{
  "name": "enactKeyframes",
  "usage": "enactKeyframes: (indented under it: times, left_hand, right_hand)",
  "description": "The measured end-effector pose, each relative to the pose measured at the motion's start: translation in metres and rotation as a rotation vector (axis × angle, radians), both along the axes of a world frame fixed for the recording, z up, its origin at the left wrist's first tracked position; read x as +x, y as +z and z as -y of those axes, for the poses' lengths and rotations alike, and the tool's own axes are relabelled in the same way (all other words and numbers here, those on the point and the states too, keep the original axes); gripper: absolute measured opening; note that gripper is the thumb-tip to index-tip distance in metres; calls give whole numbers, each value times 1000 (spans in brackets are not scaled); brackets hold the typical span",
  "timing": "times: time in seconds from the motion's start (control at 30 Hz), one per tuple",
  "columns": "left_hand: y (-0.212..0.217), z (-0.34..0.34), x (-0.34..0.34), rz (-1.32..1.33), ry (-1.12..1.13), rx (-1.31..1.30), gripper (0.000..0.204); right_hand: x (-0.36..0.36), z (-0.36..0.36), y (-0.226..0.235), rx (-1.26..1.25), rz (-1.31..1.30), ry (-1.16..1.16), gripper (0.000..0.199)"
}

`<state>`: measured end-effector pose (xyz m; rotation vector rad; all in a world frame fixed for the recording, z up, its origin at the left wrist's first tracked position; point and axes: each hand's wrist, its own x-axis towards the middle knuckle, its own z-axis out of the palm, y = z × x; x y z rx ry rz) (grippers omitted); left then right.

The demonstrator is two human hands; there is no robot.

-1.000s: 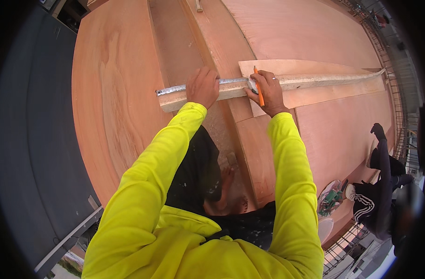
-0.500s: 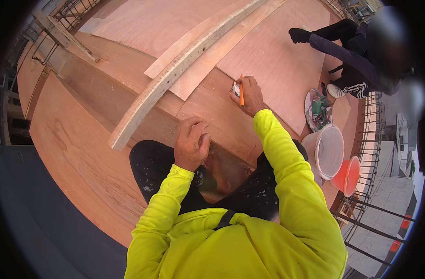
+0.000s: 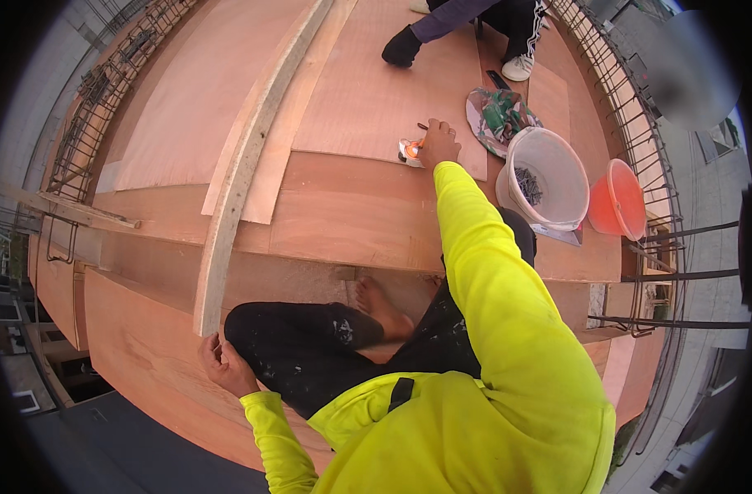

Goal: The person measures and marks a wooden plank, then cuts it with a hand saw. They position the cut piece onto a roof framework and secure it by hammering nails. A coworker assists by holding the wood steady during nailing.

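Observation:
My right hand (image 3: 440,144) is stretched forward over the plywood sheet (image 3: 351,111), its fingers closed around a small orange and white tool (image 3: 410,151) that looks like a tape measure. A thin dark stick end (image 3: 423,126), perhaps a pencil, pokes out beside the fingers. At the left, my left hand (image 3: 228,366) hangs by the near end of a long wooden batten (image 3: 248,156). Its fingers are loosely bent and apart, with nothing seen in them; whether they touch the batten I cannot tell. The batten runs away from me across the plywood.
Right of my right arm stand a white bucket (image 3: 569,185) holding nails (image 3: 527,186) and a red bucket (image 3: 619,198). A camouflage cloth item (image 3: 499,115) lies behind them. Another person's gloved hand (image 3: 402,47) rests ahead. Steel rebar (image 3: 619,74) lines the right edge.
My view has turned rightward. My left hand has gone from above my lap out left to the batten's near end. My right hand reaches farther forward with the tool.

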<state>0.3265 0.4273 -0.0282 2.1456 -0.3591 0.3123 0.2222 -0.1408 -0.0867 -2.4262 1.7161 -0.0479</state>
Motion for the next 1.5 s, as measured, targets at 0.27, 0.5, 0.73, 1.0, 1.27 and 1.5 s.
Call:
enactKeyframes:
  times: [0.27, 0.5, 0.73, 1.0, 1.27, 1.5]
  left_hand:
    - [-8, -4, 44, 13, -43, 123, 28]
    - [-41, -10, 178, 323, -8, 775, 65]
    - [-127, -42, 245, -160, -224, 773, 74]
    - [-89, -18, 219, -229, -195, 1179, 74]
    - [-62, -50, 180, -200, -237, 1009, 66]
    - [-20, -73, 113, -298, -73, 1052, 62]
  right_hand:
    - [-50, -62, 91, -67, 822, 434, 53]
    - [-291, -234, 164, -499, 1107, 221, 17]
    - [-585, -402, 7, -262, -33, -1332, 47]
    - [-579, -356, -43, -250, 524, -859, 36]
    - [-479, -128, -58, -377, 825, -250, 31]
    - [-426, 68, -50, -330, 276, -43, 61]
